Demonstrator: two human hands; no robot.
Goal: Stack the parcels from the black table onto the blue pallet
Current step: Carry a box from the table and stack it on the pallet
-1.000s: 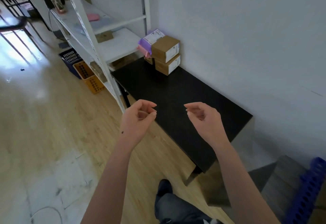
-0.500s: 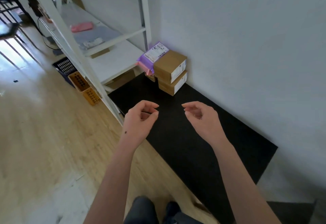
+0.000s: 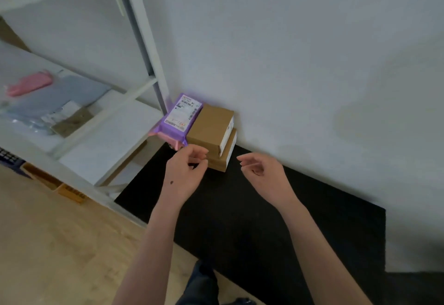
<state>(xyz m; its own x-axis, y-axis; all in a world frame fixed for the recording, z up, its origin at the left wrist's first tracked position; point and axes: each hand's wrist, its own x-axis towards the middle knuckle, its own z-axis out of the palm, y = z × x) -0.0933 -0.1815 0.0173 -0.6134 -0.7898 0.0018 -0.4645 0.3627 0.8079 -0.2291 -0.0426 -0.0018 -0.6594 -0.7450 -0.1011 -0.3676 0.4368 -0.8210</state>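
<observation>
A plain white wall (image 3: 312, 64) is seen across the far and right side. At the left, a white metal shelving unit (image 3: 144, 69) is set against it, its boards lit softly. A light wooden floor (image 3: 48, 244) is spread over the near left. Under the shelving, an orange crate (image 3: 69, 193) and a dark blue crate (image 3: 9, 159) are placed on the floor.

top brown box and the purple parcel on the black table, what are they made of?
Top brown box: looks like matte kraft cardboard, with crisp edges and a white label on its side. Purple parcel: probably a plastic poly mailer, with a slight sheen, soft puffy corners and a white shipping label on top.
</observation>
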